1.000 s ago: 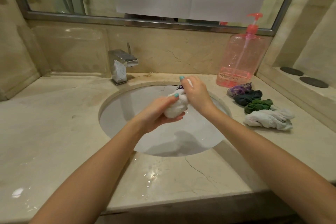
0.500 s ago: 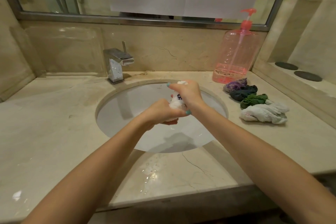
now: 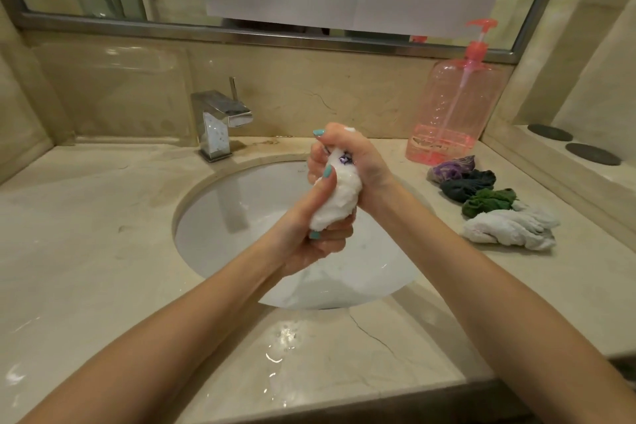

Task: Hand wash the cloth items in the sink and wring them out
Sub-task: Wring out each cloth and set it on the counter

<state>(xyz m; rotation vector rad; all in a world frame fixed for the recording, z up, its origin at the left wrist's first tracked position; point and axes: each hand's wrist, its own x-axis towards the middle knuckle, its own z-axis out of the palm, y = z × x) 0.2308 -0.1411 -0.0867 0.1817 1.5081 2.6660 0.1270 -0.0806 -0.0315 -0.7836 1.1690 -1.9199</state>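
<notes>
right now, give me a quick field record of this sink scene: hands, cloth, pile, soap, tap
left hand: grip closed on lower end of white cloth
right hand: grip closed on upper end of it
position: over the sink
pile: purple cloth, dark cloth, green cloth, white wrung cloth on the counter
soap bottle: upright, nearly empty
tap: no water visible

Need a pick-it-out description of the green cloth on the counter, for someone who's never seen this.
Start at the pink pump bottle on the counter, right of the sink. A row of four wrung cloths runs from its base toward the viewer. The green cloth is third, between the dark cloth and the white cloth: the only green one.
</notes>
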